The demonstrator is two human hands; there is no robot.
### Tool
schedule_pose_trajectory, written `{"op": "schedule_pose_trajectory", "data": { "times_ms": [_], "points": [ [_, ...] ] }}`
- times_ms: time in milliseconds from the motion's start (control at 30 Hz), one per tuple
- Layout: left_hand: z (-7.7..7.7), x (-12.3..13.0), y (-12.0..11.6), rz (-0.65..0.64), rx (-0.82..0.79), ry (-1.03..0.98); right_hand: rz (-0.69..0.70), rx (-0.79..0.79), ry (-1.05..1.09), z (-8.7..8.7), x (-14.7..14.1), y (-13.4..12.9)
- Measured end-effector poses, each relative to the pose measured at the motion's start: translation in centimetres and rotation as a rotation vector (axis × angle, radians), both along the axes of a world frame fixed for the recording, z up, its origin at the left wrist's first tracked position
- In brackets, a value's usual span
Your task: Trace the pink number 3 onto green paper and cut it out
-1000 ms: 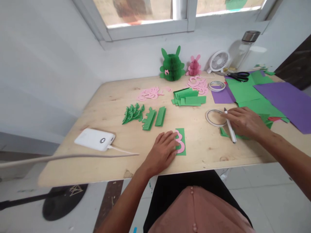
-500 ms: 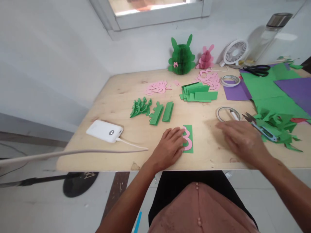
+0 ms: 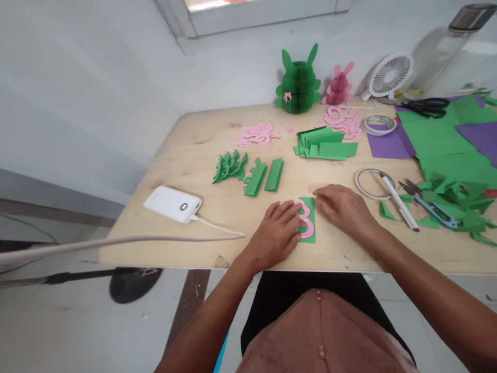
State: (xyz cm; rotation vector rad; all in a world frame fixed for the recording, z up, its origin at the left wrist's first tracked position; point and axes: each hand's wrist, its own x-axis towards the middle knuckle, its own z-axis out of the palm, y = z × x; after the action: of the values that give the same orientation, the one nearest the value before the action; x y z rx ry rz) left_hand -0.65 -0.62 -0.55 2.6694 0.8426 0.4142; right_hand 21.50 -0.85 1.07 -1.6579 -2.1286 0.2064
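Note:
A green paper rectangle (image 3: pixel 311 235) lies near the table's front edge, with a pink curved cut-out (image 3: pixel 308 228) on top. My left hand (image 3: pixel 276 233) rests flat, its fingertips on the left edge of the pink piece, fingers extended. Just right of the green paper is my right hand (image 3: pixel 341 210), thumb and fingers close together near the paper's upper right corner; whether something small is between them cannot be made out. A folded green strip (image 3: pixel 274 175) and a partly cut green piece (image 3: pixel 255 178) lie above my left hand. A white pen (image 3: pixel 399 202) leans across a tape roll (image 3: pixel 361 187).
Small scissors (image 3: pixel 409 187) and a blue cutter (image 3: pixel 438 211) lie by green scraps (image 3: pixel 462 194) at right. Behind are green strips (image 3: pixel 330 150), black scissors (image 3: pixel 427 107), a white fan (image 3: pixel 390 76) and paper rabbits (image 3: pixel 298 85). A white power bank (image 3: pixel 171 203) with a cable is at left.
My right hand has moved left, from beside the tape roll to the green paper's right edge. The pen now lies across the roll's right side. The view has shifted slightly; my left hand stays on the paper.

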Motion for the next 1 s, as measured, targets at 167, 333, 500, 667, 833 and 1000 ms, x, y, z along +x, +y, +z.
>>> {"op": "schedule_pose_trajectory", "data": {
  "times_ms": [167, 333, 500, 667, 833, 1000],
  "points": [
    [0.0, 0.0, 0.0, 0.001, 0.011, 0.009, -0.007, -0.074, -0.114, 0.4, -1.1, 2.1],
    [0.1, 0.0, 0.0, -0.003, 0.018, 0.003, -0.006, -0.112, -0.208, 0.9, -1.8, 2.8],
    [0.1, 0.1, -0.1, 0.011, 0.02, 0.011, -0.028, -0.161, -0.227, 1.3, -2.4, 3.2],
    [0.1, 0.1, -0.1, 0.003, 0.034, 0.005, -0.069, -0.204, -0.182, 1.5, -2.6, 3.4],
    [0.0, 0.1, -0.1, 0.006, 0.024, 0.003, -0.113, -0.276, -0.115, 1.9, -2.6, 3.5],
    [0.1, 0.1, -0.1, 0.006, 0.023, 0.003, -0.091, -0.342, -0.072, 2.0, -2.7, 3.9]
  ]
}}
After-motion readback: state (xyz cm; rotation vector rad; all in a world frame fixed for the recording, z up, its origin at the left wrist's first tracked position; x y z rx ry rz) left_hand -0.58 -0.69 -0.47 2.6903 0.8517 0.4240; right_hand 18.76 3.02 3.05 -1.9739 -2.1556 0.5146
